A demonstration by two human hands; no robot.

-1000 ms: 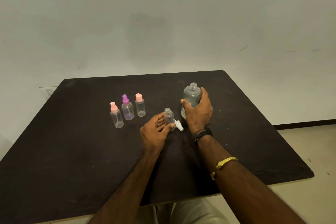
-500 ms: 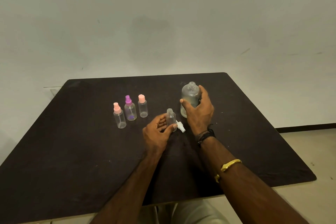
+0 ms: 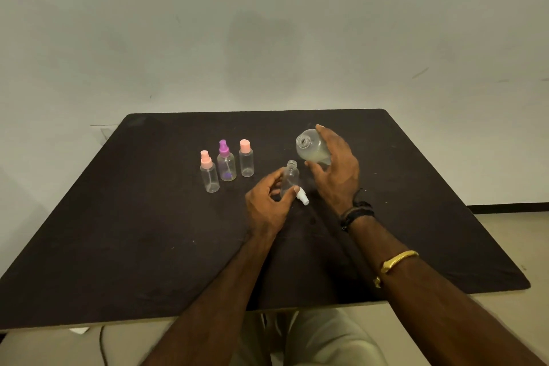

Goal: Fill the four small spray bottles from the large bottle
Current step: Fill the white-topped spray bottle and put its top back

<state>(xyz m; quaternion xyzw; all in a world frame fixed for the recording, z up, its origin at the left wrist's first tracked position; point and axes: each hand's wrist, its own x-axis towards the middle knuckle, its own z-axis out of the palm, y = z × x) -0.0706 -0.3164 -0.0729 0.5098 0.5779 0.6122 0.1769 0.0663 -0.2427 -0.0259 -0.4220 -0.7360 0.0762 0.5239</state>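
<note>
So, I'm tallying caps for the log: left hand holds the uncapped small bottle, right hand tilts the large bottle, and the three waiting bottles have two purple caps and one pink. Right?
Nearly. The head view shows the reverse: the left pink cap and the right pink cap flank one purple cap. The rest holds.

Holds large bottle (image 3: 313,149) tilted in right hand (image 3: 337,177) near uncapped small bottle (image 3: 290,176); steadies that upright on desk (image 3: 142,235) with left hand (image 3: 266,206).

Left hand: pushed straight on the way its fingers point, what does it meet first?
The left hand grips the small uncapped clear bottle; beyond it, probably the tilted large clear bottle in the right hand, though depth is unclear.
</note>
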